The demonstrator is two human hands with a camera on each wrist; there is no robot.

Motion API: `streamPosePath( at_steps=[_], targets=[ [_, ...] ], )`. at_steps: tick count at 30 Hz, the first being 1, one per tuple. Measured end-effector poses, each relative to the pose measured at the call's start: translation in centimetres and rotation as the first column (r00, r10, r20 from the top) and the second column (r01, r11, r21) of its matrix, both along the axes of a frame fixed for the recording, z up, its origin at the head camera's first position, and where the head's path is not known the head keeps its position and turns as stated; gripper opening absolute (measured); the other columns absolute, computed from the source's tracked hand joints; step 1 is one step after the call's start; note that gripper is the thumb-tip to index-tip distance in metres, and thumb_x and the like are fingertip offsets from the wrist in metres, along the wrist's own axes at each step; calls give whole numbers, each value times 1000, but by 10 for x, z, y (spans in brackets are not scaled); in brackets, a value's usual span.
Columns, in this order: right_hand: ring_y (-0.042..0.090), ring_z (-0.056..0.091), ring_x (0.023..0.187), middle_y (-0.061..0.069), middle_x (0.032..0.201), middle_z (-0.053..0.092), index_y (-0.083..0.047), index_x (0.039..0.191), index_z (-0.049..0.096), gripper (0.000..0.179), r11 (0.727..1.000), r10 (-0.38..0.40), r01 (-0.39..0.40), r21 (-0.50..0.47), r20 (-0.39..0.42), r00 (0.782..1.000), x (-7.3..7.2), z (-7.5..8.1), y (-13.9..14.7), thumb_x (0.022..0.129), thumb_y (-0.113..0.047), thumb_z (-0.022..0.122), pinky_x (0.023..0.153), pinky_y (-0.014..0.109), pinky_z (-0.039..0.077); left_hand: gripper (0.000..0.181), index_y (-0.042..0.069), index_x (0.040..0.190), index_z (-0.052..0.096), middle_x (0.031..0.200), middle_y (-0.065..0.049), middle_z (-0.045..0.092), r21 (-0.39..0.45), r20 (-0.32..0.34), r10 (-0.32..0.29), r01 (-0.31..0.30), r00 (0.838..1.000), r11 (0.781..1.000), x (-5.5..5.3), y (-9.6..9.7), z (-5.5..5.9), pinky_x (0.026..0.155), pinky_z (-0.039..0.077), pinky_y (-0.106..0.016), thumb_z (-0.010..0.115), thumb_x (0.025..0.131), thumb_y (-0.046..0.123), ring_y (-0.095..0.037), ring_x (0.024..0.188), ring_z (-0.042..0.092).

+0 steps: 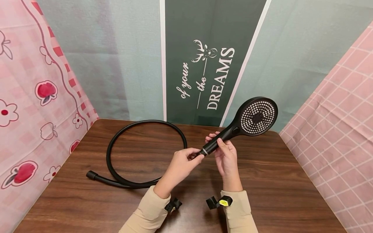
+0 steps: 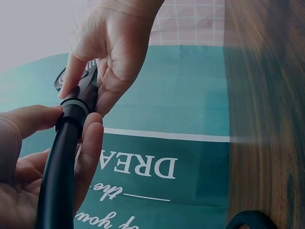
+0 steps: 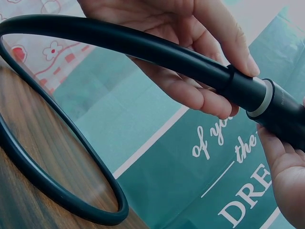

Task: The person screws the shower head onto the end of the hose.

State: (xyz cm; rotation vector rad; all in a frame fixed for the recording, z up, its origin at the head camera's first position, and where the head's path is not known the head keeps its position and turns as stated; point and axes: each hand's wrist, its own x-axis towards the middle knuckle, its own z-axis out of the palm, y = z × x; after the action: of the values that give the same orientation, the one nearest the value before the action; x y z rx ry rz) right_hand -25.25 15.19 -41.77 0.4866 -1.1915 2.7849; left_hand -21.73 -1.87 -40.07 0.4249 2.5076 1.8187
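Over the table, my right hand (image 1: 228,158) holds the handle of a black shower head (image 1: 256,117), thumb in front and fingers behind. Its round face with pale nozzles tilts up to the right. At the lower end of the handle, my left hand (image 1: 181,164) pinches the hose's collar (image 3: 244,90) between thumb and fingers. Collar and handle meet in line, with a light ring (image 3: 263,99) showing at the joint. From there the black hose (image 1: 151,121) drops into a large loop on the table. Its other end fitting (image 1: 91,175) lies at the left.
The brown wooden table (image 1: 274,194) is backed by a hanging green cloth (image 1: 189,32) with white lettering. Pink patterned cloths hang on the left (image 1: 26,84) and right (image 1: 344,123). Each wrist wears a black camera mount.
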Motion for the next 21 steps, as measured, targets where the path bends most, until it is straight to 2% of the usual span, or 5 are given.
streamPosePath(
  at_steps=[5, 9, 16, 21],
  targets=[
    [18, 73, 101, 9, 107, 73, 3, 122, 54, 21, 1000, -4, 4, -1, 1, 1000, 0, 0, 0, 104, -4, 46, 97, 32, 53, 22, 8, 110, 73, 90, -5, 73, -14, -11, 10, -10, 1000, 1000, 0, 0, 0, 67, 51, -22, 68, 95, 23, -8, 77, 64],
    [19, 73, 101, 9, 107, 73, 8, 125, 49, 25, 1000, -6, 6, 1, -1, 1000, 0, 0, 0, 104, -4, 47, 97, 32, 53, 23, 8, 111, 73, 91, -5, 73, -21, -13, 14, -14, 1000, 1000, 1, 0, 1, 67, 51, -22, 69, 94, 23, -8, 77, 63],
    [18, 73, 102, 9, 108, 73, 7, 126, 49, 25, 1000, -3, 3, 11, 5, 1000, 0, 0, 0, 104, -5, 47, 98, 33, 52, 29, 7, 115, 72, 92, -5, 74, 5, 35, -14, 14, 999, 1000, 0, -1, 1, 71, 53, -24, 64, 97, 28, -15, 82, 70],
    [18, 73, 102, 8, 108, 73, 6, 126, 49, 25, 1000, -4, 4, 14, 9, 1000, 1, 0, 0, 104, -5, 47, 98, 33, 52, 29, 7, 116, 71, 92, -6, 75, 5, 45, -26, 26, 999, 1000, 0, -2, 0, 72, 55, -26, 62, 98, 28, -12, 83, 71]
  ],
)
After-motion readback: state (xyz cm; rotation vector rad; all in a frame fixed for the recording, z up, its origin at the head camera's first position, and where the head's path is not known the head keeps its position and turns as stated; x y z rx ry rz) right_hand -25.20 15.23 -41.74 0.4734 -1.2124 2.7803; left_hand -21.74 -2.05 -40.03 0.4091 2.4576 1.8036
